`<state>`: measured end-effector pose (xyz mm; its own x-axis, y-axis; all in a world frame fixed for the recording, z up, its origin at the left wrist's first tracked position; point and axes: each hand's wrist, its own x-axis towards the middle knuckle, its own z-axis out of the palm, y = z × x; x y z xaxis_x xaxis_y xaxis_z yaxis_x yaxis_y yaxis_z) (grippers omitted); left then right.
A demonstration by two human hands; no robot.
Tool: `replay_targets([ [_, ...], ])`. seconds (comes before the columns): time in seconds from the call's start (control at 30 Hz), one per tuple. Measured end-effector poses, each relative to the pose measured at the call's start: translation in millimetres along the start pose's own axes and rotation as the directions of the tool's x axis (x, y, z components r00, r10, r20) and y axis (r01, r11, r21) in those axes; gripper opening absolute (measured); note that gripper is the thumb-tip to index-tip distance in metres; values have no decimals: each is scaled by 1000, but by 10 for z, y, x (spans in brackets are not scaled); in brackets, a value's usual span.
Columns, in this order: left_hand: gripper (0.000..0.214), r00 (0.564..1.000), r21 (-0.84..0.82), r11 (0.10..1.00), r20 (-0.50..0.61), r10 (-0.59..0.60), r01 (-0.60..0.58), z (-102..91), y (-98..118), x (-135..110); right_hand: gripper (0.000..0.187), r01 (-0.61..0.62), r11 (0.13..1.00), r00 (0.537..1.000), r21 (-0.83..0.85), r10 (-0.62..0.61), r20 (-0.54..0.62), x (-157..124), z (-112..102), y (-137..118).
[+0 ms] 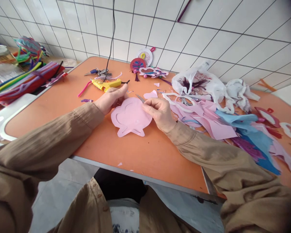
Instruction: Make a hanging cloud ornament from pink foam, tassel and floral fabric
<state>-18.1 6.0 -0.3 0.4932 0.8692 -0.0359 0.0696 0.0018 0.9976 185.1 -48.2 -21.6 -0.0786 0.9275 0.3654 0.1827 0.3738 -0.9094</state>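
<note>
A pink scalloped cutout point(134, 118) with two pointed tips at its lower edge is held just above the orange table. Curved cut lines run inside its outline. My left hand point(111, 98) grips it at the upper left, the fingertips partly hidden behind it. At its right edge, my right hand point(160, 111) pinches a thin metal blade point(140, 97) whose tip points up and left; the rest of that tool is hidden in the fingers. Behind the hands lies a small pink offcut point(150, 94). A yellow glue gun point(106, 84) rests beyond my left hand.
The orange table point(135, 161) meets a tiled wall. Pink and blue sheet scraps point(208, 121) and a white plastic bag point(201, 82) lie on the right. Finished-looking ornaments point(138, 64) stand at the back. Pipe cleaners point(29, 81) are heaped left. A black cord point(113, 32) hangs down.
</note>
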Motion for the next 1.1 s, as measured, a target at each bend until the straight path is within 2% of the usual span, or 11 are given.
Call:
replay_targets([
  [0.1, 75, 999, -7, 999, 37, -31, 31, -27, 3, 7, 35, 0, 1000, 1000, 0, 0, -13, -11, 6, -3],
  [0.27, 56, 997, 59, 996, 43, 67, -69, 24, 43, -29, 28, -6, 1000, 1000, 5, 6, -16, -21, 8, 10],
  [0.47, 54, 999, 35, 999, -31, 38, -37, 19, 48, -5, 23, -38, 999, 999, 6, 38, -35, -29, 14, 7],
  [0.67, 26, 990, 216, 966, 50, 131, -139, -122, 130, -32, 28, -40, 999, 998, -25, 41, 37, -15, 16, 9],
  [0.77, 24, 995, 310, 946, 24, 96, -99, -177, 208, -54, 31, -67, 998, 993, -14, 68, 94, -8, 28, 39],
  [0.83, 33, 998, 362, 930, 10, 69, -68, -196, 240, -71, 31, -67, 997, 992, -36, 70, 105, -11, 38, 67],
  [0.93, 49, 998, 320, 946, -31, 57, -44, -195, 240, -108, 28, -39, 996, 994, -83, 47, 100, -19, 46, 118],
  [1.0, 49, 999, 281, 960, -47, 16, -2, -183, 217, -133, 28, -13, 994, 995, -105, 23, 93, -22, 45, 149],
  [1.1, 45, 998, 319, 947, -51, -25, 40, -183, 180, -161, 25, 28, 990, 997, -138, -18, 77, -27, 42, 171],
])
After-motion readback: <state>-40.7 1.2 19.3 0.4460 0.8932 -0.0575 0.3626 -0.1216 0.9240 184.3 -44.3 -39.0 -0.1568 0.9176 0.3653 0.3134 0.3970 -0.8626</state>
